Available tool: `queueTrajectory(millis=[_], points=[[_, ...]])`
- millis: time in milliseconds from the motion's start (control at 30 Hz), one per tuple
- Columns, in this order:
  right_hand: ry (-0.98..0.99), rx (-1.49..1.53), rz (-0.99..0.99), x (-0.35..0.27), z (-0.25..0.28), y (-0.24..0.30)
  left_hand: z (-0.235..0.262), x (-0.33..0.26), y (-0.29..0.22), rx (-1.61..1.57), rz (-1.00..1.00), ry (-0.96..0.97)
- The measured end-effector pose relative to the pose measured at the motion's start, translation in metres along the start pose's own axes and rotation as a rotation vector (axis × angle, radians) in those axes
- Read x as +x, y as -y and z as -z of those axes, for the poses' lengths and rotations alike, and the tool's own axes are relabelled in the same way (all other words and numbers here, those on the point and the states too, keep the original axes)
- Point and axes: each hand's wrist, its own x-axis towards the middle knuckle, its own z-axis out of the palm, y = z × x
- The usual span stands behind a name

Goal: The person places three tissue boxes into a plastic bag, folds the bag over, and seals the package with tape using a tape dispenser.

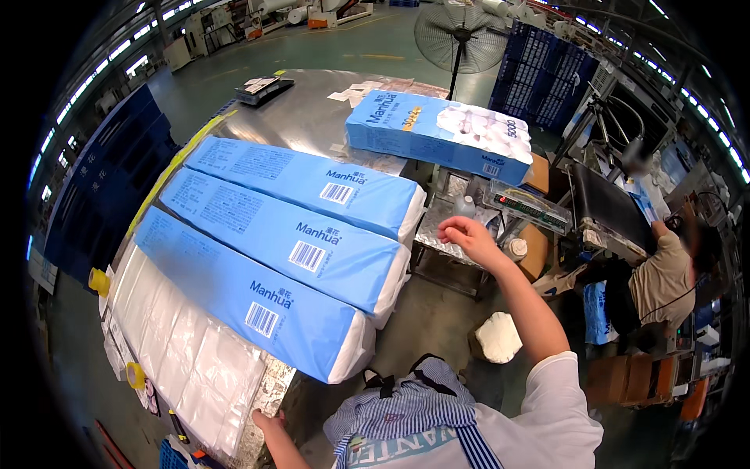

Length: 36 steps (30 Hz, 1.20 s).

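My left hand (269, 423) is at the near edge of a stack of clear plastic bags (187, 352), low on the table; most of its fingers are hidden. In mid-air beyond the table's right edge, my right hand (467, 237) is open and empty, fingers loosely bent and apart. Three long blue-and-white packs lie side by side on the table: a near pack (234, 289), a middle pack (273, 234) and a far pack (305, 180). Neither hand touches them. Another blue pack (437, 133), printed with white rolls, lies farther off at the right.
A scale with a lit display (527, 205) and a small bottle (466, 206) stand right of the table (305, 109). Beyond are a standing fan (461, 36), blue crates (539, 74) and a conveyor (609, 207). A co-worker (664, 273) is at the right. Blue panels (109, 172) stand left.
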Motion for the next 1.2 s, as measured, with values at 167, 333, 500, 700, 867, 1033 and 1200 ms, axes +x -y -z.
queueTrajectory(millis=[167,333,500,700,867,1033,1200], points=[[-0.283,-0.176,0.044,0.099,0.145,-0.020,-0.107,-0.117,-0.009,0.502,-0.822,-0.097],[-0.577,-0.172,-0.233,0.182,0.345,-0.088,-0.158,-0.163,-0.004,0.185,-0.961,0.112],[-0.614,-0.199,-0.825,0.228,0.404,-0.177,-0.189,-0.253,-0.024,0.220,-0.700,0.144],[-0.465,-0.292,-0.502,0.264,0.407,-0.234,-0.224,-0.264,0.000,1.202,-0.972,-0.715],[-0.438,-0.193,-0.547,0.272,0.389,-0.206,-0.264,-0.279,0.011,1.299,-0.916,-0.890],[-0.204,0.002,-0.676,0.322,0.316,-0.161,-0.265,-0.280,0.017,1.327,-0.866,-0.924],[-0.055,0.113,-0.572,0.418,0.234,-0.175,-0.262,-0.284,0.015,1.294,-0.883,-0.923]])
